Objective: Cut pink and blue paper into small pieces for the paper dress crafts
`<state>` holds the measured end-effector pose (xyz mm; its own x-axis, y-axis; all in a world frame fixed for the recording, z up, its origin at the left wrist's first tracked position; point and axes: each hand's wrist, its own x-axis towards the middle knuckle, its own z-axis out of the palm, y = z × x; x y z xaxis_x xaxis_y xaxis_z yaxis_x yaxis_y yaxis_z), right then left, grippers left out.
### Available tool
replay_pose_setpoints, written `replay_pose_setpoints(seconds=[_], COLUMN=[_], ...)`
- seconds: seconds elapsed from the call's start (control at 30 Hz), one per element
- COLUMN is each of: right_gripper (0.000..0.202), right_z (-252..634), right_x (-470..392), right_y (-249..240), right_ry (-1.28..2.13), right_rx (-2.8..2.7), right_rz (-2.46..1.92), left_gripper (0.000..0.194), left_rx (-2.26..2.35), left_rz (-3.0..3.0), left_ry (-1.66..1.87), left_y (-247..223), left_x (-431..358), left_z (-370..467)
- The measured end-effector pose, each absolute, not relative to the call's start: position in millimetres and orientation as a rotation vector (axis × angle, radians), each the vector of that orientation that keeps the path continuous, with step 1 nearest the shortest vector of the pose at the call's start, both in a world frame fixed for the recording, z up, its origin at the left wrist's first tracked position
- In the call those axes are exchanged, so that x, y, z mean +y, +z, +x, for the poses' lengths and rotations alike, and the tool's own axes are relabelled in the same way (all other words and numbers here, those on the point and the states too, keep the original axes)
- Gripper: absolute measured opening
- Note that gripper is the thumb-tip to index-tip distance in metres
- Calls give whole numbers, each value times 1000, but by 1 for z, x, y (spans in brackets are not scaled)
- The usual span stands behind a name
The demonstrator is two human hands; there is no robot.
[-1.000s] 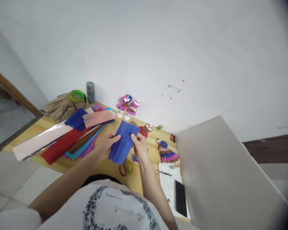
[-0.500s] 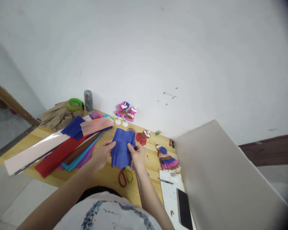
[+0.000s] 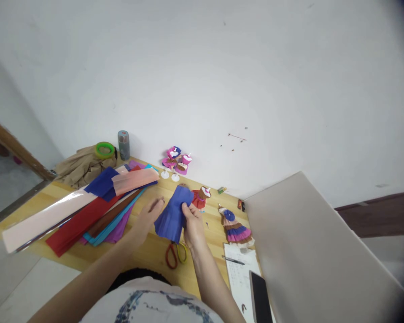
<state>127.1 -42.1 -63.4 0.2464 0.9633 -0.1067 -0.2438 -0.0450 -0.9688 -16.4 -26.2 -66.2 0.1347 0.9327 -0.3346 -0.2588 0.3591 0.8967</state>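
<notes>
A piece of blue crepe paper (image 3: 173,216) hangs tilted over the table, pinched along its right side by my right hand (image 3: 192,224), thumb on top. My left hand (image 3: 148,220) is just left of the paper, apart from it, with its fingers loosely apart and nothing in them. Below the paper lie scissors (image 3: 171,256) with one red and one yellow handle; their blades are hidden under the paper. Just behind my right hand is a small dress form (image 3: 199,199) with a red skirt and a brown top.
Folded crepe paper strips (image 3: 77,222) in several colours cover the table's left. Behind them are a green tape roll (image 3: 105,150), tan cloth (image 3: 84,167) and a flask (image 3: 124,146). Small paper dresses (image 3: 182,165) stand by the wall. At right lie a layered dress (image 3: 235,227), pen (image 3: 234,260), and phone (image 3: 260,296).
My left hand has let go of the paper's left edge and moved slightly away. The blue paper now tilts, held by my right hand alone.
</notes>
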Motion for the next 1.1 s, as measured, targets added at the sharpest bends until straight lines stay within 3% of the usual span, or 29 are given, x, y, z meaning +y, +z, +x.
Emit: replay_pose_setpoints(seconds=[0.13,0.33,0.67,0.73,0.87,1.1], right_gripper=[30,22,49,49,30,21], right_z=[117,122,136,141,144,141], right_x=[-47,-47,-49,-46,-42,-38], right_y=[-59,-68,-62,-61,-70,-74], right_ry=[1371,1182,695,798,1198,1089], right_rx=[-738,-1037,-1090,-1040,-970,-927], right_rz=[-1122,-1237,-1468,-1433,-1291,-1299], left_gripper=[54,46,34,36,36,39], left_rx=[726,714,710,663,628,718], left_rz=[615,470,375,381,420,576], left_ry=[760,809,802,780,794,906], left_y=[-63,-68,-73,-72,-70,-67], left_x=[-27,-31,-28,-28,-28,-26], left_z=[-11,-5,-11,-13,-12,-6])
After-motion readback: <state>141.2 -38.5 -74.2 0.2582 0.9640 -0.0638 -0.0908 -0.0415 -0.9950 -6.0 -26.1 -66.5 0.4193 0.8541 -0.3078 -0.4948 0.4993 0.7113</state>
